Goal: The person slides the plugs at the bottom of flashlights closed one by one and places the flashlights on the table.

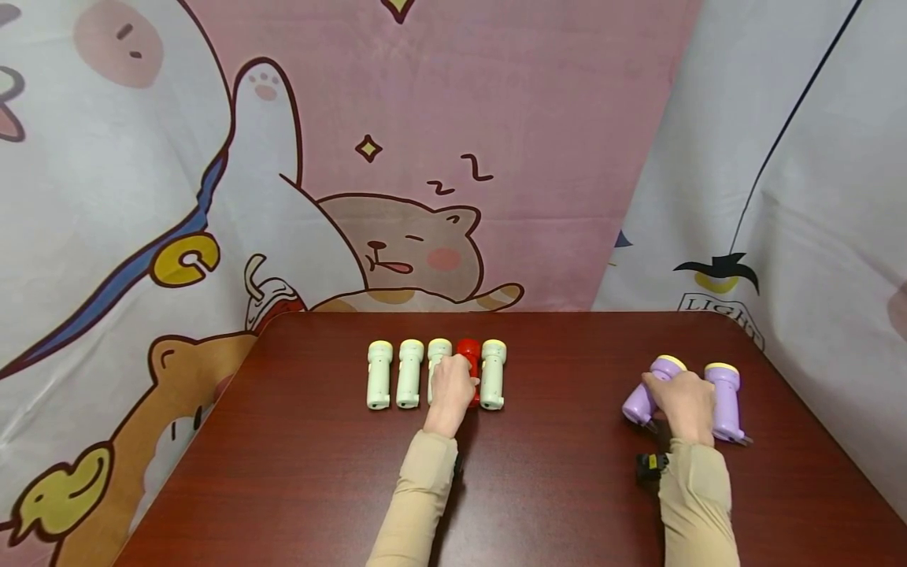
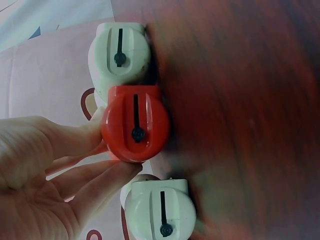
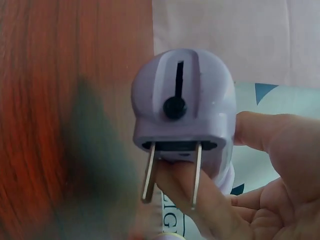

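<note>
In the row at the table's middle, my left hand [image 1: 451, 391] grips a red flashlight [image 1: 468, 348], thumb and fingers on either side of its body. The left wrist view shows the red flashlight's rounded tail [image 2: 136, 122], with a pale green flashlight [image 2: 120, 57] close on one side and another pale green flashlight [image 2: 160, 210] on the other. On the right, my right hand [image 1: 684, 403] holds a purple flashlight [image 1: 640, 405], which lies slanted. Two metal plug prongs [image 3: 196, 175] stick out of its tail. A second purple flashlight [image 1: 726, 398] is right beside that hand, prongs out too.
Several pale green flashlights [image 1: 379, 375] stand in line with the red one, one [image 1: 494, 375] at its right. The brown wooden table [image 1: 560, 472] reaches back to a cartoon-printed cloth [image 1: 553, 157]. A black wrist device [image 1: 650, 465] is on my right arm.
</note>
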A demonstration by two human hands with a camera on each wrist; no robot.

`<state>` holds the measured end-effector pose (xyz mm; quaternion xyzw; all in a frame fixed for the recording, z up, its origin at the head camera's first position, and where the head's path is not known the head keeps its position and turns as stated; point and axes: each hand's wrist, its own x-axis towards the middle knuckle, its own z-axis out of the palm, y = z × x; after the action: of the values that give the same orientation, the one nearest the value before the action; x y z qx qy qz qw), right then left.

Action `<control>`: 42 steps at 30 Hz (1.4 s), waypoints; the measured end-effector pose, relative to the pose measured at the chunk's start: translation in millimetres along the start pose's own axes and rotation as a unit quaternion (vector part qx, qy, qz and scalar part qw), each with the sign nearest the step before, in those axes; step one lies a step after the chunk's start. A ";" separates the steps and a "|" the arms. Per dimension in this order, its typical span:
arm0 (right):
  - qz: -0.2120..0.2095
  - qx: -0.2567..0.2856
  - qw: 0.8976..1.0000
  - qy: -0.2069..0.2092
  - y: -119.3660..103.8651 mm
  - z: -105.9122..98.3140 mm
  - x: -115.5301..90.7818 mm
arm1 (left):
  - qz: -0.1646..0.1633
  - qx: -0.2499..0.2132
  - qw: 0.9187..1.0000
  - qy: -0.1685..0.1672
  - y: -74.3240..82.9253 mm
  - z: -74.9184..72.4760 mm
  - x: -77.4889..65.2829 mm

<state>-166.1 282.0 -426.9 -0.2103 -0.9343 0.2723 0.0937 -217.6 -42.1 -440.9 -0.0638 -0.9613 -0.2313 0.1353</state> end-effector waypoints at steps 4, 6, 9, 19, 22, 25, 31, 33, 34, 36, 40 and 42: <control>-0.007 -0.002 1.000 0.007 -5.9 2.5 0.7 | 0.001 0.001 1.000 0.001 -0.2 0.1 0.1; -0.013 -0.004 1.000 0.008 -9.1 4.0 1.9 | 0.003 0.001 1.000 0.001 -0.3 0.1 0.2; -0.020 -0.002 1.000 0.012 -15.1 7.1 1.7 | 0.005 0.000 1.000 0.002 -0.3 -0.3 -0.2; -0.049 0.010 0.998 0.045 -35.6 12.7 -0.9 | 0.002 -0.009 1.000 -0.002 0.4 -0.7 -0.5; -0.066 0.010 0.996 0.051 -40.5 15.1 -1.0 | 0.002 -0.010 1.000 -0.002 0.5 -0.9 -0.9; -0.081 0.008 0.995 0.058 -45.9 18.3 -1.3 | 0.001 -0.009 1.000 -0.002 0.2 -0.7 -0.7; -0.097 0.017 0.993 0.062 -57.1 23.5 -4.0 | -0.001 -0.008 1.000 -0.007 0.7 -0.5 -0.7; -0.099 0.024 0.993 0.061 -60.4 24.6 -5.3 | 0.000 -0.004 1.000 -0.007 1.1 -1.2 -1.3; -0.100 0.027 0.993 0.061 -62.2 25.1 -5.8 | 0.001 -0.002 1.000 -0.007 1.1 -1.4 -1.7; -0.102 0.032 0.992 0.061 -65.5 25.9 -7.0 | 0.007 0.002 1.000 0.001 0.5 -1.6 -2.1; -0.104 0.039 0.992 0.063 -72.6 27.2 -9.8 | 0.019 0.002 1.000 0.014 -1.0 -1.3 -2.0; -0.105 0.042 0.992 0.060 -76.4 27.9 -12.0 | 0.025 0.000 1.000 0.016 -1.3 -0.8 -1.6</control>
<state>-189.6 205.3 -409.0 -0.1232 -0.9316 0.2869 0.1862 -216.1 -43.7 -441.2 -0.0843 -0.9572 -0.2286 0.1564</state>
